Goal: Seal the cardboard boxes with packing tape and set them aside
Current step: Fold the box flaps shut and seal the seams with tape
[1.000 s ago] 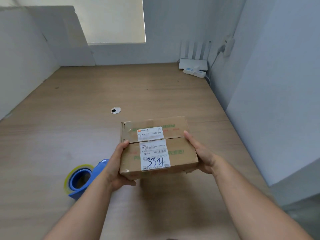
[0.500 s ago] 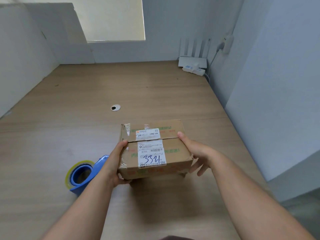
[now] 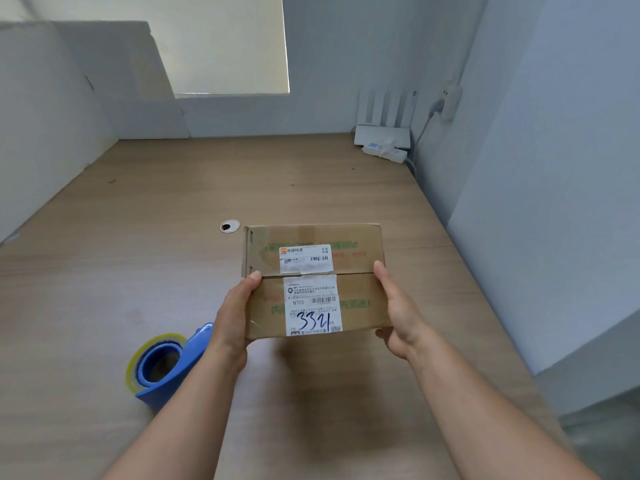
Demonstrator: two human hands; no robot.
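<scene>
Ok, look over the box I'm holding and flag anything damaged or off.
The shipping label on the cardboard box looks cut in two along the top flap seam, its upper piece ragged and wrinkled. The far-left end flap stands slightly ajar. Nothing else stands out.

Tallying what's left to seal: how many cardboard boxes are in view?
1: the cardboard box, held between the left hand and right hand over the table. Others may sit outside the view.

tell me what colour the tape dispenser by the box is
Blue, holding a yellowish tape roll: tape dispenser, head view.
</scene>
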